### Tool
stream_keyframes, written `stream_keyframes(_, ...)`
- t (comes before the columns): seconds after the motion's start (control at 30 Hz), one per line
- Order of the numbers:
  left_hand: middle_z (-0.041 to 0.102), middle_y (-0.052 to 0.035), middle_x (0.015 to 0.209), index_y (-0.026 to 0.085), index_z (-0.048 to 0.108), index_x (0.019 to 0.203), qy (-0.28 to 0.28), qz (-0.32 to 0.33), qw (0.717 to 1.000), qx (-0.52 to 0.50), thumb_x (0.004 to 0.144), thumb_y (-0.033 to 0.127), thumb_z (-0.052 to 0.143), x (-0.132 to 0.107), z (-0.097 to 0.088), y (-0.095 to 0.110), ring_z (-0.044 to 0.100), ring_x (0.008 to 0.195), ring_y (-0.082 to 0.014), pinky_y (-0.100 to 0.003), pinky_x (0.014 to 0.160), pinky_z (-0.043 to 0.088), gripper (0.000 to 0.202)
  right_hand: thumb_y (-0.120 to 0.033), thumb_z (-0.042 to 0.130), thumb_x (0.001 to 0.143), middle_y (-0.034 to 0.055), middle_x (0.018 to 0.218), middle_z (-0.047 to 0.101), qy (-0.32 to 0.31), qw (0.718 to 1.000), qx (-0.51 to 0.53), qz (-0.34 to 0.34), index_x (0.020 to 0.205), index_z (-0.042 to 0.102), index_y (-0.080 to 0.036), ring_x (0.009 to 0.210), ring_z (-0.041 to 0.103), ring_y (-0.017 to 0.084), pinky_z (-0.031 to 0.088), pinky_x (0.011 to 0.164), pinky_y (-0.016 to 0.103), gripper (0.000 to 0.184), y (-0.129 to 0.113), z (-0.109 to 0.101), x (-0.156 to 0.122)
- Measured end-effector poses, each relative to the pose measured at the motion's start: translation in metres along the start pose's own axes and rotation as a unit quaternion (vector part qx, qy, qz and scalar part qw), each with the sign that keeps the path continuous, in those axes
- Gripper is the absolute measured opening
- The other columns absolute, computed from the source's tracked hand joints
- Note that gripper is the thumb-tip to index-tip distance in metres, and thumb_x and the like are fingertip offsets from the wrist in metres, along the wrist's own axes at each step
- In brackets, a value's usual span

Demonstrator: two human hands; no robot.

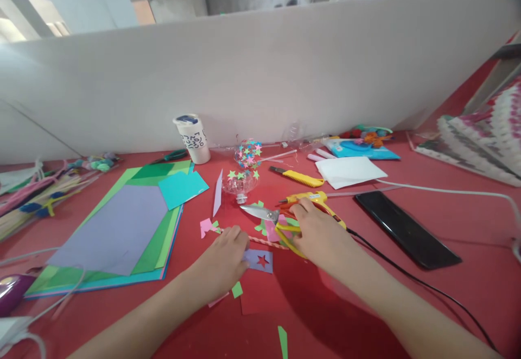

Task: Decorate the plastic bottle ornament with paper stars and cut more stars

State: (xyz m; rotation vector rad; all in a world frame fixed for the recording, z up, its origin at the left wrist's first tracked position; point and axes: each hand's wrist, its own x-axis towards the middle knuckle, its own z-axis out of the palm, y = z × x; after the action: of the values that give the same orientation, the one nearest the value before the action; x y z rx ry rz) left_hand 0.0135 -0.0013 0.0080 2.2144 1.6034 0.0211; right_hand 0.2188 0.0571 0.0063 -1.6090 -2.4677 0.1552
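My left hand [223,258] rests on the red table [334,315], fingers curled on a small lavender paper piece [260,260] with a star-shaped hole. My right hand [317,233] is closed on the yellow handles of scissors [272,219], whose metal blades point left and lie closed just above the table. A thin striped stick [264,241] lies between the two hands. Pink and green paper scraps [208,226] are scattered around them. A clear plastic ornament with coloured stars [243,174] stands just behind.
A stack of coloured paper sheets [122,228] lies at left, pipe cleaners [36,196] further left. A white cup [193,139], yellow utility knife [297,177], yellow glue gun [313,199] with black cord, white paper [350,171] and black phone [407,228] sit behind and right. A white partition [260,76] backs the table.
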Motion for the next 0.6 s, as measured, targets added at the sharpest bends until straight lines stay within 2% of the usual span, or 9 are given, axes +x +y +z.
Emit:
stream_keyframes(0.17, 0.054, -0.0088, 0.093, 0.019, 0.044, 0.081, 0.035, -0.021, 0.997, -0.059, 0.071, 0.009, 0.043, -0.001, 0.006, -0.001, 0.05, 0.09, -0.0246, -0.038, 0.081, 0.038, 0.014, -0.005, 0.055, 0.066, 0.01, 0.105, 0.057, -0.011, 0.994, 0.112, 0.009, 0.091, 0.056, -0.017, 0.085, 0.06, 0.021, 0.042, 0.068, 0.029, 0.028, 0.005, -0.025, -0.001)
stream_keyframes(0.3, 0.058, -0.0018, 0.078, 0.021, 0.041, 0.08, 0.049, -0.032, 0.981, -0.185, 0.072, 0.011, 0.044, 0.003, 0.008, -0.003, 0.056, 0.074, -0.0194, -0.03, 0.065, 0.04, 0.014, -0.013, 0.057, 0.067, 0.0028, 0.083, 0.058, -0.019, 0.976, 0.218, 0.019, 0.078, 0.05, -0.021, 0.073, 0.055, 0.018, 0.04, 0.064, 0.029, 0.015, 0.002, -0.031, 0.0)
stream_keyframes(0.37, 0.06, 0.001, 0.07, 0.022, 0.041, 0.083, 0.034, -0.038, 0.948, -0.315, 0.075, 0.015, 0.046, 0.007, 0.007, -0.004, 0.059, 0.066, -0.0171, -0.027, 0.059, 0.041, 0.012, -0.021, 0.056, 0.071, -0.0011, 0.071, 0.055, -0.031, 0.959, 0.281, 0.029, 0.076, 0.045, -0.023, 0.063, 0.051, 0.016, 0.038, 0.057, 0.027, 0.012, -0.003, -0.026, 0.0)
stream_keyframes(0.47, 0.062, 0.0029, 0.058, 0.021, 0.045, 0.084, -0.01, -0.047, 0.866, -0.497, 0.076, 0.021, 0.053, 0.011, 0.005, -0.004, 0.058, 0.051, -0.013, -0.023, 0.05, 0.04, 0.012, -0.032, 0.055, 0.074, -0.0044, 0.064, 0.051, -0.051, 0.923, 0.378, 0.049, 0.074, 0.037, -0.024, 0.055, 0.049, 0.013, 0.04, 0.052, 0.026, 0.02, -0.014, -0.011, 0.001)
stream_keyframes(0.5, 0.062, 0.0033, 0.054, 0.02, 0.047, 0.082, -0.015, -0.051, 0.841, -0.539, 0.074, 0.021, 0.056, 0.011, 0.005, -0.004, 0.056, 0.047, -0.0111, -0.021, 0.047, 0.039, 0.012, -0.036, 0.056, 0.073, -0.0048, 0.064, 0.051, -0.056, 0.91, 0.407, 0.056, 0.073, 0.035, -0.024, 0.055, 0.049, 0.013, 0.041, 0.052, 0.026, 0.025, -0.017, -0.007, 0.001)
stream_keyframes(0.6, 0.059, 0.005, 0.048, 0.018, 0.051, 0.076, -0.012, -0.064, 0.801, -0.595, 0.071, 0.019, 0.062, 0.01, 0.01, -0.003, 0.049, 0.04, -0.0062, -0.017, 0.042, 0.033, 0.012, -0.045, 0.064, 0.066, -0.0073, 0.063, 0.047, -0.063, 0.876, 0.472, 0.071, 0.073, 0.032, -0.025, 0.055, 0.049, 0.012, 0.044, 0.054, 0.025, 0.038, -0.025, 0.004, 0.0)
